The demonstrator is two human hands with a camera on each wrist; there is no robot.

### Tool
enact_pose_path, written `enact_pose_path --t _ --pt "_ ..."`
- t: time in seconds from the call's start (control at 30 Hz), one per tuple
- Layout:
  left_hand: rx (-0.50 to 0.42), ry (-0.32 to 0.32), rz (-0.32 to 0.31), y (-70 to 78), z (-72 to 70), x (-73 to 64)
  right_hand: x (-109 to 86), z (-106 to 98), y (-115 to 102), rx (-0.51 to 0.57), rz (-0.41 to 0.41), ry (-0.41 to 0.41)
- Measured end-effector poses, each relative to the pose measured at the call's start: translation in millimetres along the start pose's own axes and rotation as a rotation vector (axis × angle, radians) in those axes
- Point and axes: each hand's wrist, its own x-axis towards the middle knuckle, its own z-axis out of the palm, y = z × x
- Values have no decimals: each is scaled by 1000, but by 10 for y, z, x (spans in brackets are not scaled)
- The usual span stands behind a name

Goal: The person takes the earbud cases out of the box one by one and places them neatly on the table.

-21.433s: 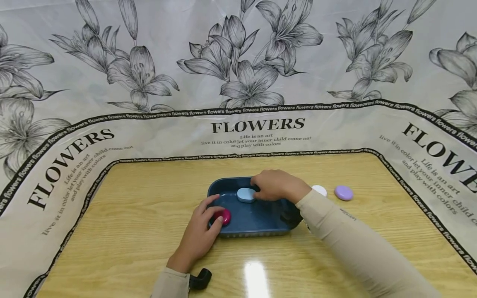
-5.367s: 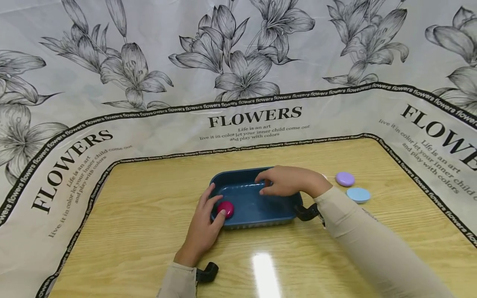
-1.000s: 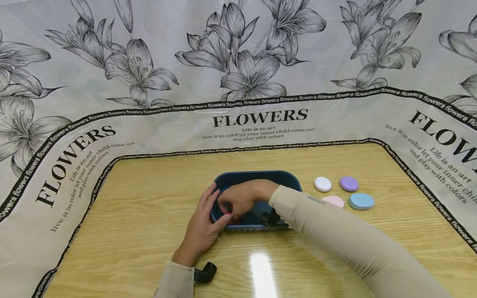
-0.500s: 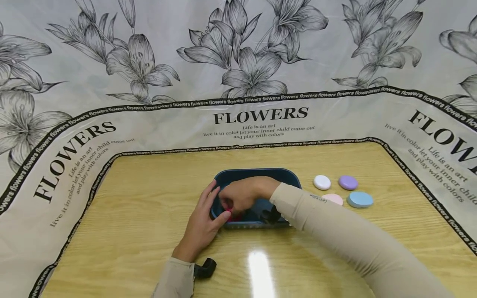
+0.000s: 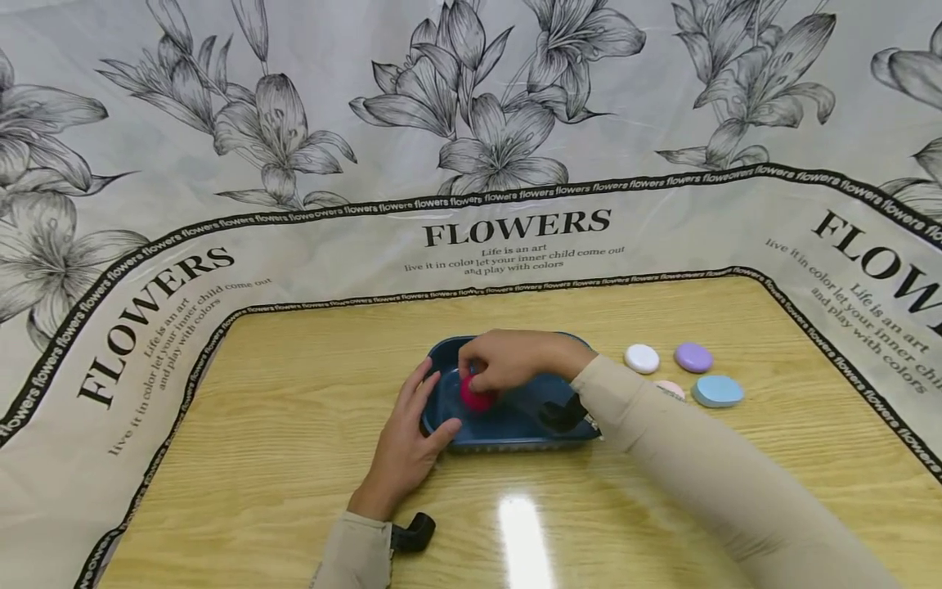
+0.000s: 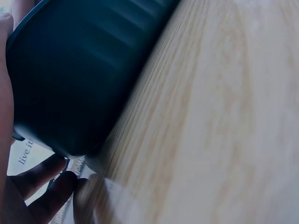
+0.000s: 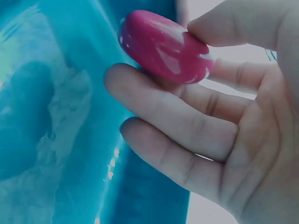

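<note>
My right hand [image 5: 508,360] pinches a glossy magenta disc, like a rounded bar of soap [image 7: 166,46], between thumb and fingers. In the head view the disc overlaps the left half of the dark blue tray [image 5: 515,442]. The right wrist view has the disc above the tray's inner side, its other fingers extended below it. My left hand [image 5: 405,442] rests spread at the tray's left end, thumb at the front rim and fingers toward the back corner. In the left wrist view, fingertips [image 6: 56,191] sit close to the tray's corner.
Right of the tray lie a white disc [image 5: 642,358], a purple disc [image 5: 693,357] and a light blue oval bar [image 5: 718,391]. A pale pink one [image 5: 670,388] is partly behind the right sleeve. A flower-printed cloth [image 5: 486,270] borders the wooden table [image 5: 294,425].
The right hand has lifted the magenta disc from the tray's left front corner and moved right and back with it. Earlier, the blue bar left the tray for the table. The left hand stays put.
</note>
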Motion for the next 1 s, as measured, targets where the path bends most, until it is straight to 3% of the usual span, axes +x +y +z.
enact_pose_path --t 0.63,1.0 --pt "-10 -6 -41 23 -8 3 -398 51 168 97 -48 288" --pt "-22 7 2 -4 7 -11 -672 116 203 170 -14 338"
